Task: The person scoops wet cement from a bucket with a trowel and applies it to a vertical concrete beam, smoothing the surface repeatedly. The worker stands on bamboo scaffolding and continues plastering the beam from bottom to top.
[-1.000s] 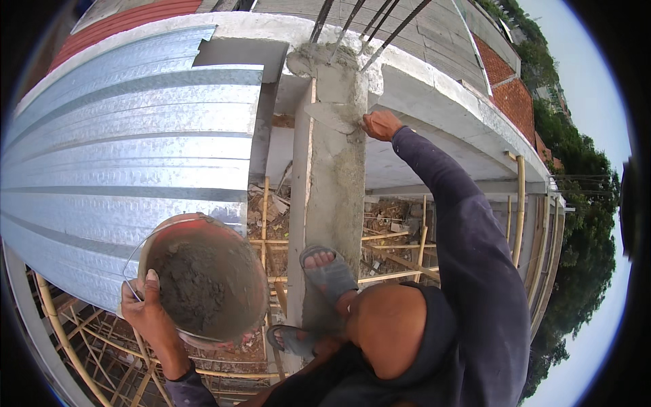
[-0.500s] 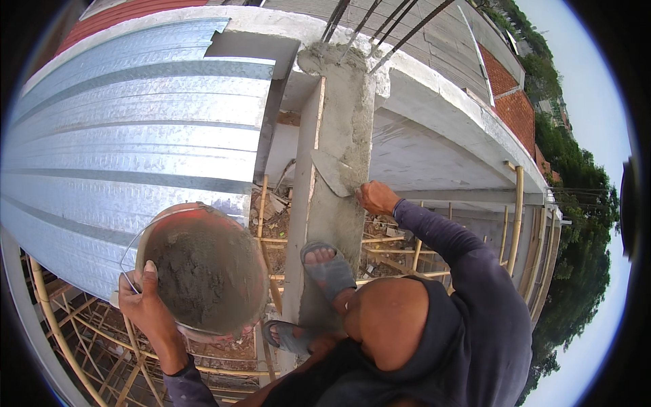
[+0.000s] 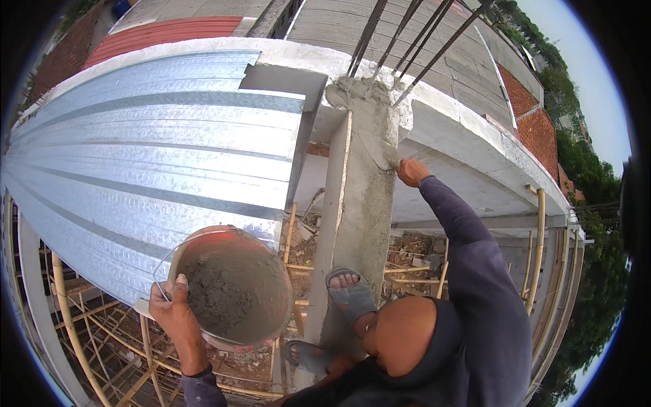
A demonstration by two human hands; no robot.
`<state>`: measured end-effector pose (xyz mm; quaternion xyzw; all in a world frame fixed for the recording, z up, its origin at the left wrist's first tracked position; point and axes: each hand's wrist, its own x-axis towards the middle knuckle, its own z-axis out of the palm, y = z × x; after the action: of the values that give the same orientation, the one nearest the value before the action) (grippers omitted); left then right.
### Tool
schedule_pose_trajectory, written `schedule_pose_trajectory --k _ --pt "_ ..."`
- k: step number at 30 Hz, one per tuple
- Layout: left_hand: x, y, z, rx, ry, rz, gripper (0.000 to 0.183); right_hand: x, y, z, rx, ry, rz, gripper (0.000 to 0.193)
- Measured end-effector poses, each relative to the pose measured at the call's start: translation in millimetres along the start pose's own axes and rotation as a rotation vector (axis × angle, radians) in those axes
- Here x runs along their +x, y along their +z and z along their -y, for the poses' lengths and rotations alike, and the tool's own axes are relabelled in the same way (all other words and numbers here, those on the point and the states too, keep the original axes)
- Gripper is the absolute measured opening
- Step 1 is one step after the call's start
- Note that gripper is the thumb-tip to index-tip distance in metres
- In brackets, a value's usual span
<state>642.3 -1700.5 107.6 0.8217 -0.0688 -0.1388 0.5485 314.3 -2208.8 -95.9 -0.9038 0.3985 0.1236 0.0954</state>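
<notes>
My left hand [image 3: 178, 308] grips the near-left rim of an orange-red bucket [image 3: 273, 288], thumb over the edge beside its wire handle. Wet grey mortar [image 3: 220, 288] lies inside, mostly toward the left wall. On the right, my right hand [image 3: 411, 172] is closed round the handle of a trowel, most of it hidden by my fingers. The trowel's mortar-smeared blade [image 3: 386, 156] rests flat against the top of a narrow concrete beam [image 3: 366, 210], near its right edge. Fresh mortar coats the beam's far part. My sandalled feet stand on its near end.
Steel reinforcing bars [image 3: 424, 41] rise from the beam's far end. Corrugated metal sheets [image 3: 156, 156] spread out on the left. Below are bamboo poles [image 3: 71, 325] and rubble, with a drop on both sides of the beam. A whitish concrete ledge [image 3: 475, 129] runs off to the right.
My right hand has pushed the trowel farther along the beam, away from my feet, and the blade has turned flatter against the surface. My left hand still holds the bucket. The whole view has shifted.
</notes>
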Motion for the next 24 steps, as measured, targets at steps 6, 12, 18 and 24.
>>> schedule_pose_trajectory --k 6,12,18,24 --pt "5.7 -12.0 8.0 0.002 -0.038 -0.084 0.025 -106.6 94.6 -60.1 0.269 -0.063 -0.033 0.049" --pt "4.5 -19.8 -0.7 0.294 -0.069 -0.113 0.036 -181.6 48.2 49.0 0.555 0.037 0.109 0.030" --pt "-5.1 -12.4 -6.7 0.256 -0.125 -0.059 0.030 -178.6 -105.6 236.3 0.373 -0.668 0.436 0.047" --pt "-1.5 -9.5 -11.9 0.349 -0.126 -0.057 0.033 -152.9 -124.1 340.2 0.206 -0.996 0.570 0.054"
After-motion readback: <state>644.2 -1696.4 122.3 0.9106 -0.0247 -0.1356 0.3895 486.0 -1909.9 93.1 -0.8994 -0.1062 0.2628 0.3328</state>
